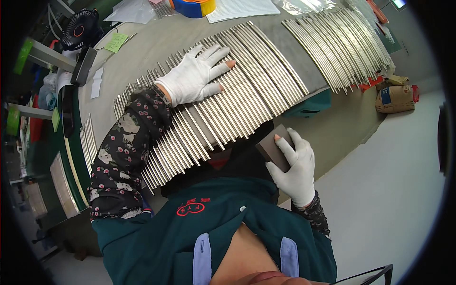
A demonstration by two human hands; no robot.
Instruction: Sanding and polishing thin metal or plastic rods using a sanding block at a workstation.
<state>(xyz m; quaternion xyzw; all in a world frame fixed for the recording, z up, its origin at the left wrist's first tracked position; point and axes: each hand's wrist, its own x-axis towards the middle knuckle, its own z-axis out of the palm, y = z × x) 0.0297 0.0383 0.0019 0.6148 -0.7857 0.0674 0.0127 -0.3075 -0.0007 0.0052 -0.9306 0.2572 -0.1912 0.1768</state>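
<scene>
A wide row of thin, shiny metal rods (pixel 259 71) lies side by side on the grey table, their near ends reaching over its front edge. My left hand (pixel 194 76), in a white glove with some bare fingertips, rests flat across the rods with its fingers spread. Off the table's front edge, close to my body, my right hand (pixel 297 166) grips a grey-brown rectangular block (pixel 274 151) that looks like a sanding block. The block is apart from the rods. Part of the row is hidden under my left hand and its flowered sleeve.
Another batch of rods (pixel 339 52) lies at the far right, and a few rods (pixel 88 142) at the left. Along the back are a blue-and-yellow tape roll (pixel 194 8) and a printed sheet (pixel 243 9). A black fan (pixel 81 29) stands back left. A brown sack (pixel 396 99) sits right.
</scene>
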